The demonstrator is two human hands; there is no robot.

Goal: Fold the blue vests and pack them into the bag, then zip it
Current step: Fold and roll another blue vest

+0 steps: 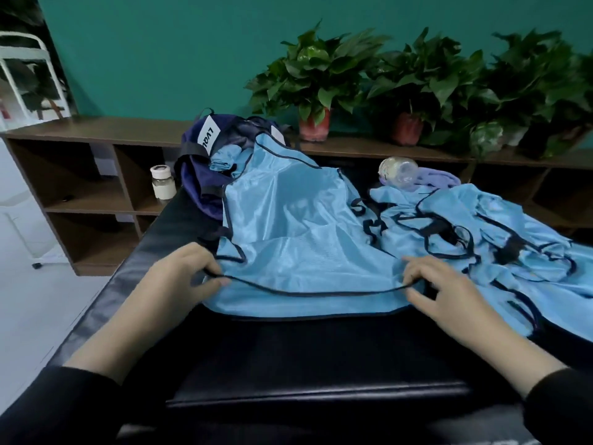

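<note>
vest hem pinched between left hand, right hand

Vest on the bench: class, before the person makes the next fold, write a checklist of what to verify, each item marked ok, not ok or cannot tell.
1. Both hands hold the vest's dark trim: left hand pinches it, right hand pinches it. Ok.
2. Vest lies flat: wrinkled near the top, where it overlaps the bag. Not ok.
3. Bag open to take vests: blue fabric shows at its mouth. Ok.
4. Other vests kept apart: the heap touches this vest's right edge, straps tangled. Not ok.
5. Bench free in front for folding. Ok.
6. Zip works: not visible. Cannot tell.
</note>
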